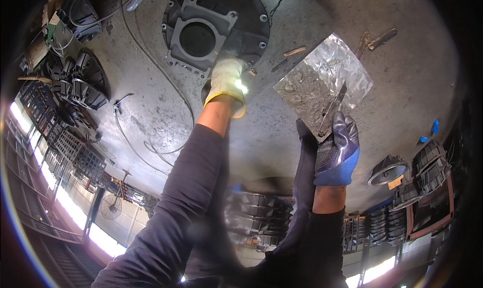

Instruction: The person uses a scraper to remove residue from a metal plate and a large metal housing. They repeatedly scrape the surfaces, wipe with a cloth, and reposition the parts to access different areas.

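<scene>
Overhead, our left hand (227,80) in its pale glove presses flat-fingered against the dark cast housing (214,28); whether it grips anything, we cannot tell. Our right hand (338,147), blue-gloved, is closed on a slim blade (333,109) laid against a crinkled foil sheet (322,84). We judge the foil light, floppy and easily torn, best pinched at its edge.

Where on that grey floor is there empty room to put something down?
Bare concrete floor lies right of the shiny metal sheet, before the black parts. More lies between the cable and the left hand. It is crowded around the round black housing and the stacked black parts at left.
</scene>
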The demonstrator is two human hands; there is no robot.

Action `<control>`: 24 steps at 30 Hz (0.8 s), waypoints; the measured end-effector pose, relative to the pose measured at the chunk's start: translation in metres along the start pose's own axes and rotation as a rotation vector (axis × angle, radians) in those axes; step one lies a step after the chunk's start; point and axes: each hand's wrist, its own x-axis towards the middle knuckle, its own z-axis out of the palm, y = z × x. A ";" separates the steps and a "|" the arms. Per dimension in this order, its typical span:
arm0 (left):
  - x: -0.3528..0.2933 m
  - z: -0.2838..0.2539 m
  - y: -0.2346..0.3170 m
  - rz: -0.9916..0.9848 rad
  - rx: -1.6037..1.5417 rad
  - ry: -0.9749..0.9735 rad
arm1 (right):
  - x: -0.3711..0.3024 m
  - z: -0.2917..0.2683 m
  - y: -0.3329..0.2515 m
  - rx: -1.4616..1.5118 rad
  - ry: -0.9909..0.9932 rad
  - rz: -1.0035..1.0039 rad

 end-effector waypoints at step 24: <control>0.066 0.033 -0.053 0.234 -0.245 0.079 | -0.001 -0.006 0.002 -0.009 0.023 -0.002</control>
